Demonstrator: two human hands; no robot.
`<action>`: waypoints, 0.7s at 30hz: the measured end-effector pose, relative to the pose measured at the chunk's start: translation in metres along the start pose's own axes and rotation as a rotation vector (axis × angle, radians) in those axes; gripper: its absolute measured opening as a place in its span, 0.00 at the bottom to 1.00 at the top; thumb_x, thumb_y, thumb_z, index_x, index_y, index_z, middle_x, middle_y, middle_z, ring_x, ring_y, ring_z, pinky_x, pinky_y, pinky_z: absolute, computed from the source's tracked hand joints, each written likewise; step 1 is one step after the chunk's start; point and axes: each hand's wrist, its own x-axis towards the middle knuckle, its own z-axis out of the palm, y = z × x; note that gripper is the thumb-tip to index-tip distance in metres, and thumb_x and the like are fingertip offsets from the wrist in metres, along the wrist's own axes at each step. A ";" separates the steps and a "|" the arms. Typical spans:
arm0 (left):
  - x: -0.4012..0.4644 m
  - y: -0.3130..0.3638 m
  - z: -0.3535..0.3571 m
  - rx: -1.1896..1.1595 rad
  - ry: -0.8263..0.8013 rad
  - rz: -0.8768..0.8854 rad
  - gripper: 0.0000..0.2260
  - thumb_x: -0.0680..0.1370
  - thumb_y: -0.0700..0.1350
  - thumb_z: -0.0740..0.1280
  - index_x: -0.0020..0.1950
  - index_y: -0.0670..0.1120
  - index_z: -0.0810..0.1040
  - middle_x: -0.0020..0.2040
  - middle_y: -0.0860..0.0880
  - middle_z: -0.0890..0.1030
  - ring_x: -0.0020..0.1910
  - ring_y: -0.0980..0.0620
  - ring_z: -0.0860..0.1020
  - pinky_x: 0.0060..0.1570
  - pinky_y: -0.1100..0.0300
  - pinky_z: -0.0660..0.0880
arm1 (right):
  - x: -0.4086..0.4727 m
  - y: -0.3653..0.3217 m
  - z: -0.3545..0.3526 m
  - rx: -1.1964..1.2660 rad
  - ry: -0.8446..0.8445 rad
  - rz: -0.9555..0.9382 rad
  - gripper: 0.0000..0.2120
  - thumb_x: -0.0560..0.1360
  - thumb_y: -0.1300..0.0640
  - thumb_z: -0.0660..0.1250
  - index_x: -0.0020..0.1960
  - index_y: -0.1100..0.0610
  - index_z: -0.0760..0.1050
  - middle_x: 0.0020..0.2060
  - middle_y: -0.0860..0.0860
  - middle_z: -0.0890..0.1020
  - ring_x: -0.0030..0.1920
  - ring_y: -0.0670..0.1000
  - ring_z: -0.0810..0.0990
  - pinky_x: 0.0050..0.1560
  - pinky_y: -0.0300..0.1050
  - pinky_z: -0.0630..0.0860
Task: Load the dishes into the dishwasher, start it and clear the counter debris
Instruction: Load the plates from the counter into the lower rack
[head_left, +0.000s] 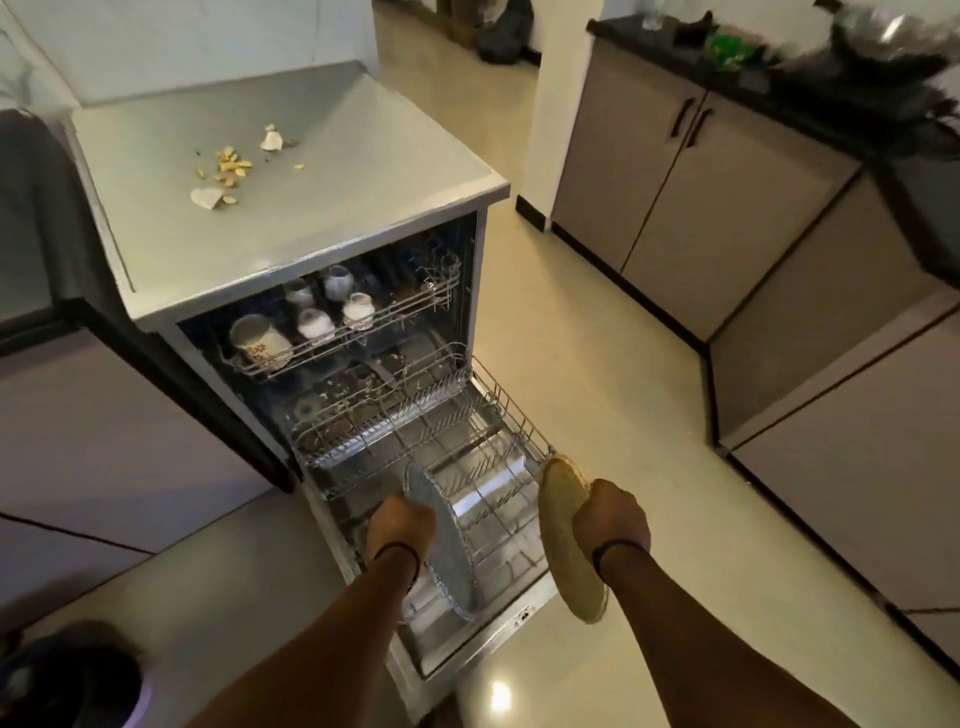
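With left grip (401, 525) tight on clear plate (441, 540) and right grip (615, 514) tight on yellow plate (569, 540), slide both upright between 2 rack (483, 457) wires.

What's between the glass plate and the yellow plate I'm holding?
Head view: only the pulled-out lower rack lies between the glass plate and yellow plate.

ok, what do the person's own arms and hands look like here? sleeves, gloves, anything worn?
Both forearms are bare, with no sleeves showing up to the frame edge. No gloves. The left hand and the right hand each have a thin dark band around the wrist. No rings or watch can be made out, and no other markings are visible.
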 end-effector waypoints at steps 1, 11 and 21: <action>0.013 0.009 0.012 -0.009 0.006 0.002 0.13 0.79 0.40 0.59 0.55 0.34 0.78 0.53 0.38 0.81 0.45 0.43 0.76 0.45 0.55 0.70 | 0.021 -0.004 0.004 -0.039 -0.019 -0.024 0.13 0.77 0.57 0.59 0.60 0.57 0.73 0.58 0.58 0.78 0.58 0.60 0.77 0.53 0.47 0.74; 0.117 0.056 0.083 -0.099 0.111 0.003 0.11 0.78 0.41 0.56 0.53 0.47 0.77 0.40 0.48 0.79 0.36 0.52 0.76 0.30 0.61 0.68 | 0.206 -0.059 0.047 0.069 0.080 -0.232 0.12 0.77 0.60 0.57 0.59 0.56 0.70 0.49 0.62 0.81 0.49 0.65 0.79 0.46 0.50 0.73; 0.226 0.077 0.188 -0.322 0.462 0.054 0.07 0.79 0.46 0.62 0.55 0.49 0.76 0.45 0.46 0.82 0.44 0.44 0.80 0.42 0.46 0.80 | 0.382 -0.102 0.150 0.172 0.027 -0.348 0.13 0.80 0.55 0.59 0.61 0.60 0.69 0.52 0.62 0.81 0.51 0.63 0.80 0.48 0.50 0.76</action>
